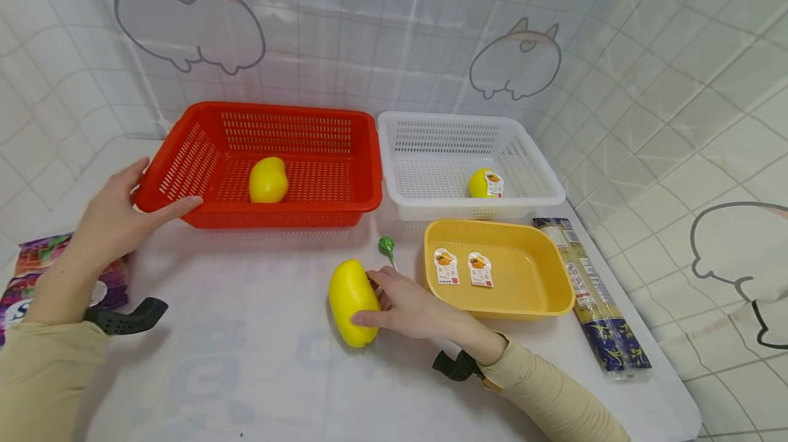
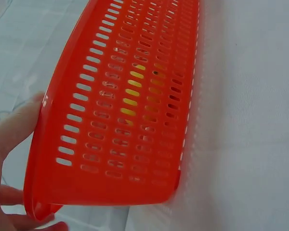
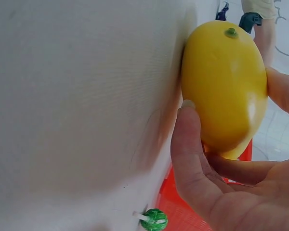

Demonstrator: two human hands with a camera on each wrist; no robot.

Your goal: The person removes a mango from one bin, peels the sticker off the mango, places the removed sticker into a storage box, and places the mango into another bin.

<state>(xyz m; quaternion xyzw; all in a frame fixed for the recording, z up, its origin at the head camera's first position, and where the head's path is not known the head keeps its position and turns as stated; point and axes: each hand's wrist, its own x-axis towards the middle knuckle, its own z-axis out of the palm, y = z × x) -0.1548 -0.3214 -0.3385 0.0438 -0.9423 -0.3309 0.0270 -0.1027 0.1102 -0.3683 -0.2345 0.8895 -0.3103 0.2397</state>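
My right hand (image 1: 409,305) holds a long yellow mango (image 1: 351,302) low over the white table, thumb on one side and fingers on the other. In the right wrist view the mango (image 3: 224,82) shows a small green stem spot. My left hand (image 1: 120,216) grips the left front corner of a red slotted basket (image 1: 283,217), thumb along the front rim. From the left wrist view, fingertips (image 2: 50,226) curl at the basket's end rim. Another yellow mango (image 1: 268,180) lies inside that basket.
To its right stands a white basket (image 1: 474,208) with a labelled yellow fruit (image 1: 480,183). In front is a yellow tray (image 1: 523,271) with two stickers. A green lollipop (image 1: 386,245) lies near my right hand. Long packets (image 1: 594,298) lie right; a purple bag (image 1: 113,284) left.
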